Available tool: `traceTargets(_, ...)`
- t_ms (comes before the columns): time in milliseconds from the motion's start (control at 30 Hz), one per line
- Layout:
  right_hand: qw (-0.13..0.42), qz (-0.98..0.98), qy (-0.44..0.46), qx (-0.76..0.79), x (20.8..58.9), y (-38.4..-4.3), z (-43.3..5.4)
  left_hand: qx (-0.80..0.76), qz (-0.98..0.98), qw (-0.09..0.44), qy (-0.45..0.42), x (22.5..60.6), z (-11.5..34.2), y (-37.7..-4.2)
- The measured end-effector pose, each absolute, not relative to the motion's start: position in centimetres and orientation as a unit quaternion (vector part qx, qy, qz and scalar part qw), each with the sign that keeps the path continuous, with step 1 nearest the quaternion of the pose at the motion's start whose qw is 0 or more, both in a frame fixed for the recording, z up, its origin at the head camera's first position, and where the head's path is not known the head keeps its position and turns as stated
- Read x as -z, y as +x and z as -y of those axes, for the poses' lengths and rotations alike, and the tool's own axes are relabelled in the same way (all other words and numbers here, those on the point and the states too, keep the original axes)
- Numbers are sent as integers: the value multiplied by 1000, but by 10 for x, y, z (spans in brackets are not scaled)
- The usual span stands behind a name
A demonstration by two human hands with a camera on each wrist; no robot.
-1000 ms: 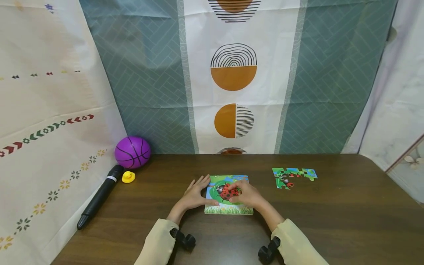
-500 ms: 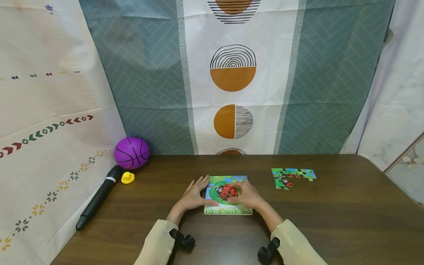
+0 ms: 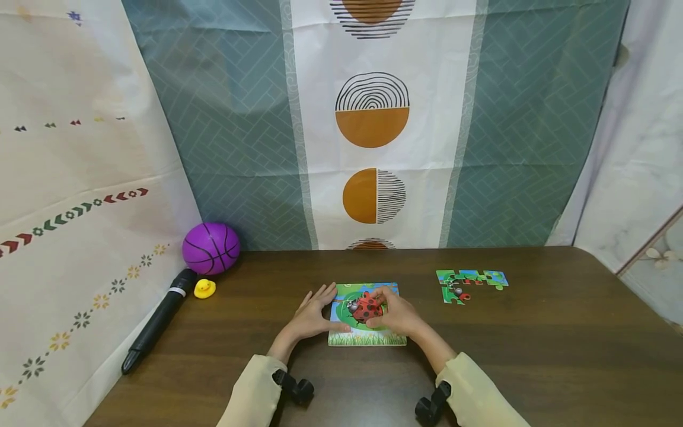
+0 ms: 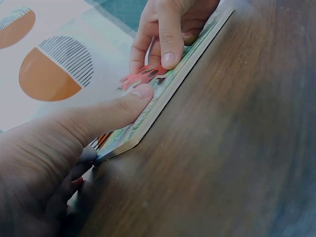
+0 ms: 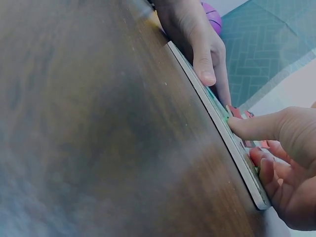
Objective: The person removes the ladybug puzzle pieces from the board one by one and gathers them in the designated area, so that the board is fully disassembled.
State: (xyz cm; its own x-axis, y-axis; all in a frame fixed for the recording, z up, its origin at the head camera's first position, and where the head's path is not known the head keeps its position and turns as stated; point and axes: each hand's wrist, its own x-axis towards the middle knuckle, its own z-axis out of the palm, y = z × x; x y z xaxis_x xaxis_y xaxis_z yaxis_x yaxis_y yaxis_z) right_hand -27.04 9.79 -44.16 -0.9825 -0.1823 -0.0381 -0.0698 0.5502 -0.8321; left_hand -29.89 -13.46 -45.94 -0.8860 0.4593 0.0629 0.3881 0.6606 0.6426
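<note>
A flat picture puzzle board (image 3: 367, 339) with a ladybug on a green leaf lies on the table in front of me. My left hand (image 3: 312, 318) rests at its left side, fingers stretched along the edge and thumb on top. My right hand (image 3: 396, 314) pinches a red, black-spotted puzzle piece (image 3: 368, 303) between thumb and fingers over the middle of the board. In the left wrist view red puzzle pieces (image 4: 141, 77) stand slightly raised from the board beneath those fingertips. The right hand covers the board's right part.
Several joined puzzle pieces (image 3: 452, 293) lie to the right on the brown table (image 3: 533, 350). At the left are a purple ball (image 3: 211, 248), a yellow rubber duck (image 3: 205, 289) and a long black marker-shaped object (image 3: 159, 323). A curtain (image 3: 256, 148) hangs behind the table.
The ladybug part under my right fingers looks slightly more raised and tilted than half a second ago. My left hand stays in place on the board.
</note>
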Motion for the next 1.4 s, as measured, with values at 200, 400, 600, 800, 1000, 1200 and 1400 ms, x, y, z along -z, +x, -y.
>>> traceTargets(200, 61, -864, -69, 496, 444, -270, -99, -343, -909, 58, 231, 459, 134, -297)
traceTargets(400, 48, -840, -52, 538, 445, -273, -99, -332, -911, 54, 238, 455, 135, -300)
traceTargets(600, 27, -831, -23, 555, 448, -274, -94, -333, -911, 53, 236, 454, 138, -298)
traceTargets(800, 26, -795, -14, 606, 450, -271, -86, -329, -915, 51, 227, 461, 150, -288)
traceTargets(1000, 34, -756, -5, 653, 444, -279, -110, -335, -917, 47, 211, 462, 156, -281)
traceTargets(1200, -5, -796, 9, 606, 432, -282, -190, -335, -911, 49, 236, 457, 141, -292)
traceTargets(1400, -22, -834, 25, 550, 430, -270, -269, -337, -909, 57, 238, 457, 133, -298)
